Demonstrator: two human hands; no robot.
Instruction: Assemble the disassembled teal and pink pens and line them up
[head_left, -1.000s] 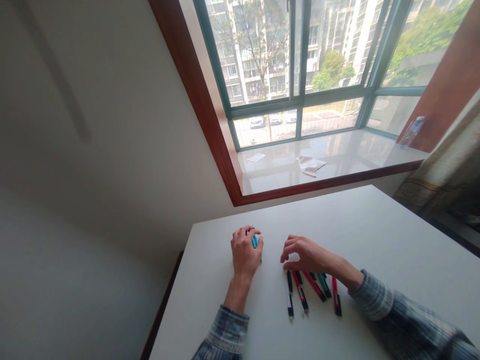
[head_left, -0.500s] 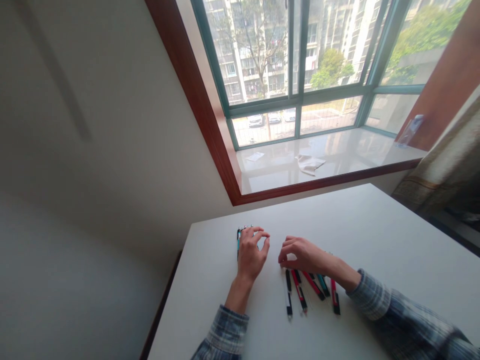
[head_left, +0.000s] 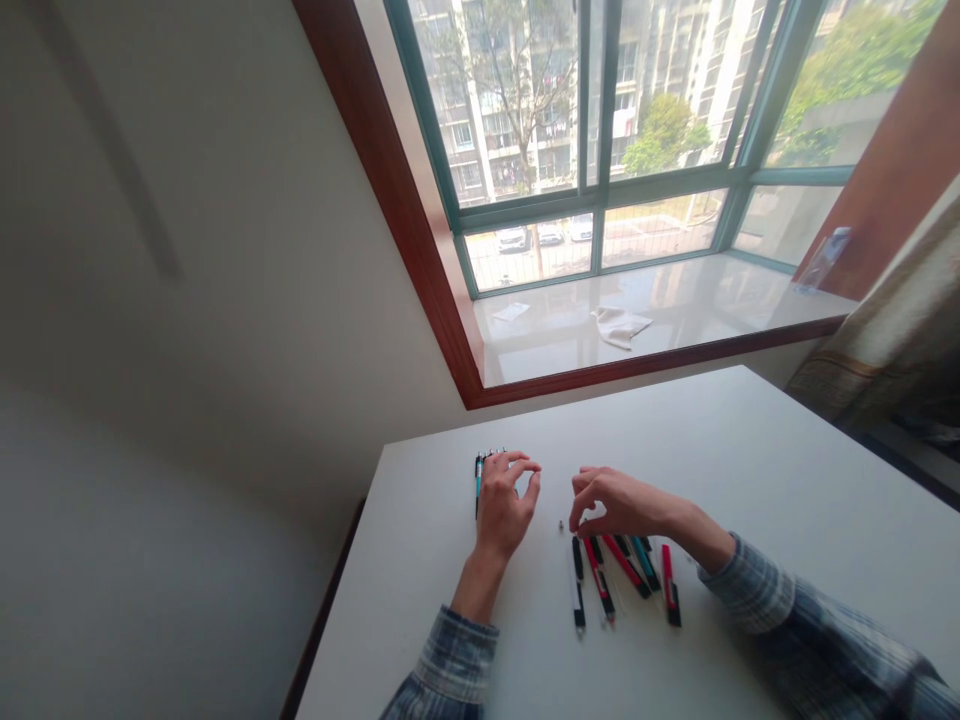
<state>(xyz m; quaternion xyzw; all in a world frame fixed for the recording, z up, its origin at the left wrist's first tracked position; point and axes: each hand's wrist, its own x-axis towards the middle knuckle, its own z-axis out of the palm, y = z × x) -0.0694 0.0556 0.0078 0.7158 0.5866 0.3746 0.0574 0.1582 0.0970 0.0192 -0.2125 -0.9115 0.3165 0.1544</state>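
My left hand (head_left: 505,508) rests beside and partly over a row of pens (head_left: 478,480) with teal and black barrels. Its fingers are curved, with thumb and index tips close but apart, and nothing visible between them. Much of that row is hidden under the hand. My right hand (head_left: 611,503) hovers at the upper end of a loose group of pen parts, thumb and fingers bent with a small gap. Just below its fingertips lies a black-and-white pen barrel (head_left: 578,590). Red-and-black barrels (head_left: 600,580) and a teal one (head_left: 646,565) lie alongside. A tiny metallic pen tip (head_left: 561,526) sits between the hands.
The white table (head_left: 420,620) meets a wall at the left. Behind it, a window sill (head_left: 540,350) holds a crumpled white cloth (head_left: 620,327), a piece of paper (head_left: 511,312) and a clear bottle (head_left: 823,260). A curtain (head_left: 847,365) hangs at the right.
My right hand has shifted slightly right, away from the tiny metallic pen tip, which now shows on the table. My left hand has stayed in place.
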